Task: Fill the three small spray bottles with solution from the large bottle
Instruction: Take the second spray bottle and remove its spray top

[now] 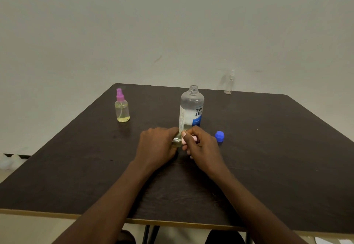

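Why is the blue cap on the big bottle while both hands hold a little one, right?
No: the head view shows the blue cap on the table beside the big bottle. Left hand and right hand do hold a little bottle.

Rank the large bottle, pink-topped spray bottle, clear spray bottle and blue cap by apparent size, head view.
large bottle
pink-topped spray bottle
clear spray bottle, farther away, so its true rank is unsure
blue cap
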